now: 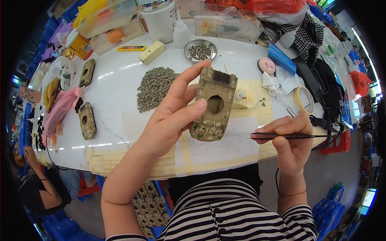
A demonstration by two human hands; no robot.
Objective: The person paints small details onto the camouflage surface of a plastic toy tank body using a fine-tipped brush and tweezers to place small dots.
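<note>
A camouflage-painted toy tank hull point(219, 86) is gripped upright in my left hand point(171, 118), thumb on its face and fingers behind. It has a round hole in its middle and a dark grille near the top. Black tweezers point(297, 136) lie between the thumb and fingers of my right hand point(291, 140), their tips pointing left toward the hull but apart from it. Nothing can be made out between the tips. Beyond my left hand a heap of small grey metal parts point(155, 88) is spread on the white table point(112, 132).
Two more hulls point(87, 120) lie at the left. A metal dish point(200, 51) of small parts, a cream block point(152, 52) and a white squeeze bottle point(181, 34) stand behind. A tape roll point(304, 100) sits at right. Below the table is a crate of hulls point(150, 205). Another person point(44, 188) sits at left.
</note>
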